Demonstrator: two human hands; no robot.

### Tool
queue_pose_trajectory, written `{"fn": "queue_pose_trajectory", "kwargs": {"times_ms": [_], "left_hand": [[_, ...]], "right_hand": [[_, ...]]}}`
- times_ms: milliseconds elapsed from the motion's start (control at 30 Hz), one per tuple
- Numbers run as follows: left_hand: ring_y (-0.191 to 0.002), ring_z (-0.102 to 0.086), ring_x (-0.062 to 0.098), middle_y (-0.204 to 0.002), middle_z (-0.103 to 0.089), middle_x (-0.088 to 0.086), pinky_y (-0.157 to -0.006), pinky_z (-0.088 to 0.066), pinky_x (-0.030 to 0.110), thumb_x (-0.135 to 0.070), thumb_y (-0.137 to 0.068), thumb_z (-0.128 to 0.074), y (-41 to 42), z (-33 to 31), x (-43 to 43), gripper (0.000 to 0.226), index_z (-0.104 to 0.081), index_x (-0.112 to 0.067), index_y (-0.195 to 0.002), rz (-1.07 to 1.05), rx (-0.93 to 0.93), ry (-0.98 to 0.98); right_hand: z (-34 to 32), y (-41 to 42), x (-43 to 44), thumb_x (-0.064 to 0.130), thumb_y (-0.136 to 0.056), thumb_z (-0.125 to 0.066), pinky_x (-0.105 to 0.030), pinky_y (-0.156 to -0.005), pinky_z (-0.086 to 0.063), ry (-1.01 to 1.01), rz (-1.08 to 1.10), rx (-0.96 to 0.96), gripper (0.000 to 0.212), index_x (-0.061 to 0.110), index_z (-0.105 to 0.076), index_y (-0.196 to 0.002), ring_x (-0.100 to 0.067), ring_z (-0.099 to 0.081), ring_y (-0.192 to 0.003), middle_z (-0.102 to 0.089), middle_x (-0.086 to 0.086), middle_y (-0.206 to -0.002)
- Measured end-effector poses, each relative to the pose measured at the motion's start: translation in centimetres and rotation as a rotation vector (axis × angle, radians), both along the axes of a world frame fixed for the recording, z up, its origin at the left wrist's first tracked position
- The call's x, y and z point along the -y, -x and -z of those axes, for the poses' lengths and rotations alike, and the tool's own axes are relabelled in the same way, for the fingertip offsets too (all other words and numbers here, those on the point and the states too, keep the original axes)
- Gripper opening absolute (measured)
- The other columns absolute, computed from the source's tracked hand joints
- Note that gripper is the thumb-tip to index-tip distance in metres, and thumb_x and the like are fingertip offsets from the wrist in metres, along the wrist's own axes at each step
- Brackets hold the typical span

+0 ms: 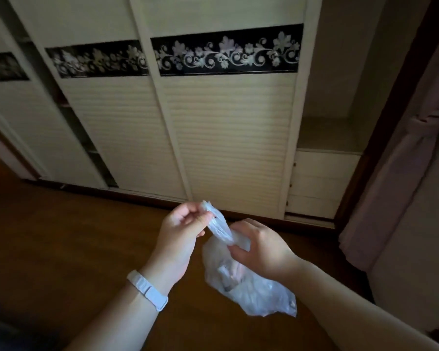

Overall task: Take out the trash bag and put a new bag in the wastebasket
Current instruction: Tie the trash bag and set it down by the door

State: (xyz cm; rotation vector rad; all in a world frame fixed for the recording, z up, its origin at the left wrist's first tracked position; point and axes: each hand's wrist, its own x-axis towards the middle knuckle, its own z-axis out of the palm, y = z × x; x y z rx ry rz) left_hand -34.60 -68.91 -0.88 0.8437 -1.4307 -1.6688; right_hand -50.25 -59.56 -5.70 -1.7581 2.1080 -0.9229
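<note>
A pale wardrobe (228, 138) with slatted sliding doors stands on a wooden floor (61, 236). A black flower band (226, 53) crosses the doors. Drawers (319, 183) sit beside a tied curtain (416, 160).

Left hand (185, 224), right hand (261, 247), fingers curled

1. The trash bag (259, 295) is blurring its contents beyond telling.
2. The left forearm (117, 315) and right forearm (352, 307) are running off the edge at 7 and 5 o'clock.
3. The curtain (416, 160) is getting cropped at 3 o'clock.
</note>
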Motion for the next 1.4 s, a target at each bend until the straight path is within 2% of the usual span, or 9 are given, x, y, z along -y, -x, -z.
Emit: {"fn": "queue_pose_trajectory", "kwargs": {"times_ms": [67, 300, 467, 567, 667, 833, 1000, 1233, 1400], "left_hand": [[-0.083, -0.062, 0.013, -0.084, -0.07, 0.0, -0.072, -0.044, 0.03, -0.009, -0.082, -0.07, 1.0, -0.5, 2.3, 0.008, -0.066, -0.014, -0.086, -0.074, 0.016, -0.007], [-0.093, -0.067, 0.019, -0.095, -0.075, 0.005, -0.078, -0.047, 0.033, -0.031, -0.073, -0.071, 1.3, -0.8, 10.2, 0.019, -0.074, -0.022, -0.09, -0.198, 0.05, -0.013], [-0.083, -0.064, 0.017, -0.082, -0.073, 0.001, -0.075, -0.048, 0.032, -0.033, -0.071, -0.074, 0.3, 0.4, 17.7, 0.013, -0.076, -0.026, -0.081, -0.273, 0.042, -0.001], [-0.082, -0.066, 0.017, -0.083, -0.073, 0.004, -0.075, -0.051, 0.033, -0.034, -0.075, -0.076, -0.9, 1.1, 23.3, 0.013, -0.075, -0.024, -0.082, -0.294, 0.059, 0.014], [-0.075, -0.064, 0.017, -0.079, -0.072, 0.008, -0.07, -0.051, 0.033, -0.02, -0.086, -0.068, -2.4, 1.3, 29.5, 0.008, -0.073, -0.015, -0.082, -0.318, 0.072, 0.052], [-0.06, -0.059, 0.007, -0.066, -0.066, 0.002, -0.056, -0.048, 0.021, -0.013, -0.086, -0.067, -5.3, -0.5, 39.5, 0.012, -0.07, -0.006, -0.077, -0.367, 0.055, 0.081], [-0.076, -0.068, 0.024, -0.083, -0.072, 0.012, -0.07, -0.056, 0.035, -0.019, -0.087, -0.065, -8.3, -2.3, 47.7, 0.014, -0.071, -0.008, -0.083, -0.381, 0.102, 0.12], [-0.077, -0.067, 0.02, -0.083, -0.07, 0.008, -0.066, -0.055, 0.03, -0.024, -0.087, -0.064, -11.8, -3.2, 57.1, 0.019, -0.07, -0.006, -0.094, -0.452, 0.034, 0.079], [-0.08, -0.067, 0.019, -0.081, -0.071, -0.001, -0.075, -0.057, 0.036, -0.022, -0.088, -0.063, -13.2, -2.6, 65.0, 0.012, -0.074, -0.023, -0.082, -0.565, 0.056, 0.071]], "right_hand": [[-0.6, 1.5, 3.3, 0.042, -0.082, -0.064, -0.023, -0.078, -0.048, 0.024, -0.048, -0.008, 0.042, 0.028, -0.058, -0.121, -0.007, -0.058, -0.098, -0.061, 0.012, -0.113], [-0.9, 2.8, 14.0, 0.037, -0.082, -0.066, -0.01, -0.07, -0.038, 0.028, -0.21, 0.049, 0.036, 0.029, -0.059, -0.117, -0.002, -0.057, -0.092, -0.061, 0.014, -0.108], [-0.1, 1.6, 22.6, 0.034, -0.08, -0.064, -0.031, -0.076, -0.051, -0.002, -0.323, 0.103, 0.029, 0.03, -0.063, -0.109, -0.005, -0.059, -0.09, -0.063, 0.01, -0.103], [0.3, 0.6, 28.4, 0.035, -0.082, -0.064, -0.031, -0.077, -0.051, -0.014, -0.358, 0.095, 0.028, 0.03, -0.063, -0.11, -0.004, -0.059, -0.09, -0.063, 0.011, -0.102], [0.0, -0.8, 34.9, 0.035, -0.083, -0.065, -0.03, -0.08, -0.05, -0.025, -0.377, 0.092, 0.03, 0.026, -0.064, -0.112, -0.004, -0.058, -0.09, -0.064, 0.009, -0.102], [-1.5, -3.6, 45.7, 0.048, -0.079, -0.059, -0.028, -0.086, -0.047, -0.031, -0.381, 0.021, 0.046, 0.025, -0.063, -0.119, -0.007, -0.057, -0.098, -0.064, 0.008, -0.111], [-2.8, -6.6, 54.8, 0.043, -0.085, -0.063, -0.026, -0.084, -0.047, -0.003, -0.419, 0.02, 0.04, 0.028, -0.059, -0.122, -0.005, -0.055, -0.097, -0.061, 0.011, -0.112], [-3.3, -10.7, 67.0, 0.045, -0.086, -0.06, -0.028, -0.086, -0.045, -0.016, -0.541, 0.03, 0.041, 0.028, -0.056, -0.123, -0.008, -0.054, -0.098, -0.06, 0.009, -0.113], [-2.0, -12.9, 76.6, 0.047, -0.085, -0.061, -0.027, -0.084, -0.043, -0.019, -0.617, 0.1, 0.042, 0.029, -0.055, -0.123, -0.008, -0.053, -0.097, -0.058, 0.008, -0.113]]}}
